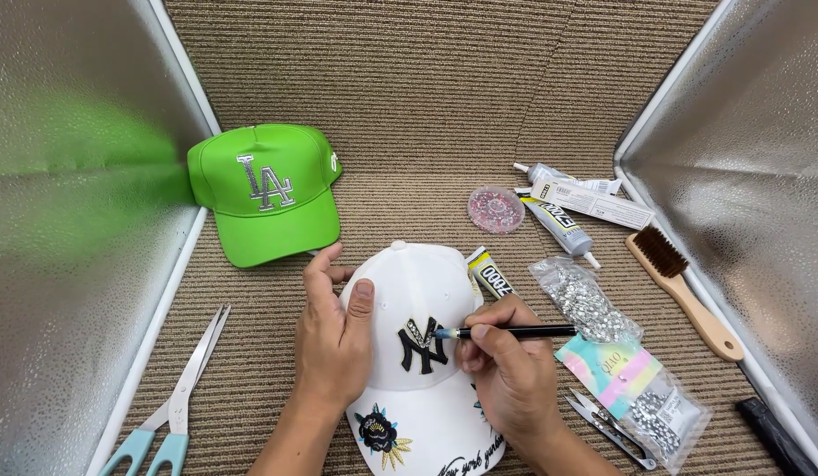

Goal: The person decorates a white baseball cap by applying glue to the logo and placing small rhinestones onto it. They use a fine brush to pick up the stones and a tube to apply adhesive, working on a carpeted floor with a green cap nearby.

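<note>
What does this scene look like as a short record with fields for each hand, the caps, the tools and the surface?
left hand: left hand rests on the white embroidered baseball cap, steadying it
right hand: right hand holds a slim black pen-shaped tool, tip at the cap's black emblem
other cap: bright green baseball cap, apart, upper left
left side: pale blue-handled scissors
right side: glue tubes, round dish of pink stones, wooden-handled brush, bags of rhinestones, metal tweezers
surface: brown ribbed mat

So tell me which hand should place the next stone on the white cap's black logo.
Probably the right hand: it already holds the black pen tool, tip at the logo. The left hand lies flat on the white cap, steadying it.
</note>
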